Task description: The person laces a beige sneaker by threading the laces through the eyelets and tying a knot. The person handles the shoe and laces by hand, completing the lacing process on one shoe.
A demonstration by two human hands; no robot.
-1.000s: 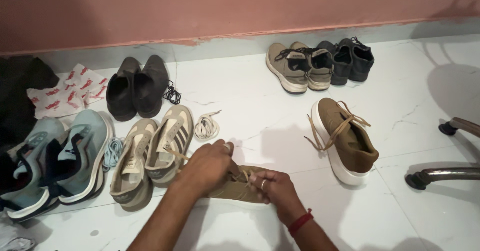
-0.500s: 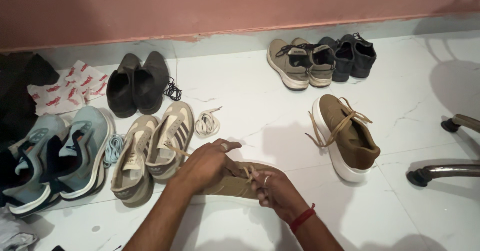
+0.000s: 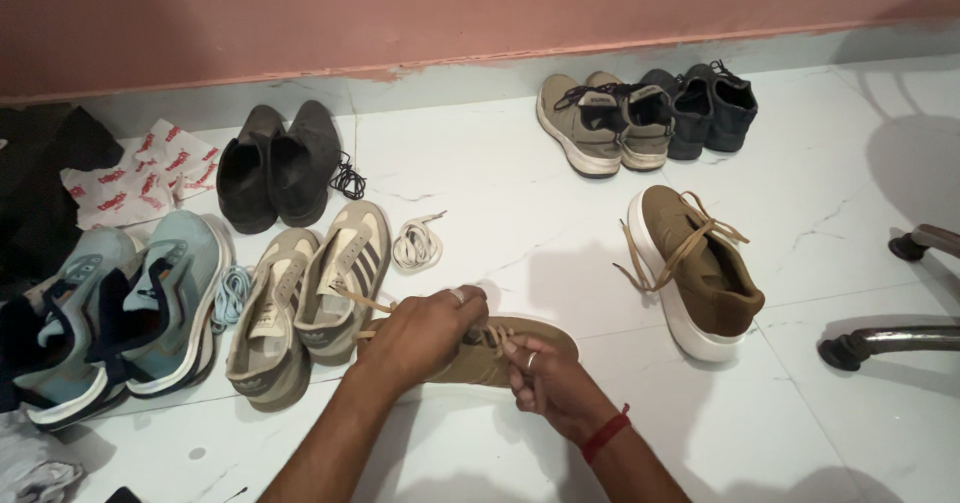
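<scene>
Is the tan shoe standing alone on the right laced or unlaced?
Laced. The tan shoe stands upright on its white sole, tan laces crossing its top with loose ends trailing onto the floor.

Ten shoes (image 3: pixel 700 273), three loose lace bundles (image 3: pixel 415 245), one printed cloth (image 3: pixel 140 173), two hands (image 3: pixel 425 333)
</scene>
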